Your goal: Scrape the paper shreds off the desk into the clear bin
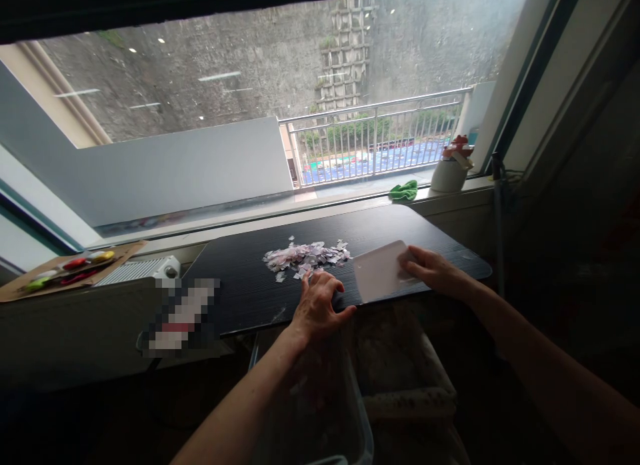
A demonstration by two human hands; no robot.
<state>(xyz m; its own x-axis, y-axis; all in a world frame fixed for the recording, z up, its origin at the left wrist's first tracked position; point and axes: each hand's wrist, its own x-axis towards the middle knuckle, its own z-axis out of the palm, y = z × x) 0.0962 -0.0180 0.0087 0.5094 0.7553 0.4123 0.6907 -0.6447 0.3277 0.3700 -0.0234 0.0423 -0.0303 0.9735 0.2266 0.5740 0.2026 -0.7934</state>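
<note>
Torn scraps of pale paper (300,253) lie in a loose heap on the black tabletop (240,292). My left hand (320,302) rests at the near edge of the table, just in front of the heap. Its fingers are bent but apart, the fingertips close to the nearest scraps, and no object shows in them. To the right, my right hand (433,268) grips the right side of a flat white plastic scraper (380,268). The scraper's left edge is close to the heap, and its corners are rounded.
Below the table's near edge stands a clear plastic bin (364,418), beside a dim, pale bag-like shape (400,365). A green cloth (403,190) and a white jug (449,175) sit on the windowsill. Cardboard with colourful items (110,272) lies at left.
</note>
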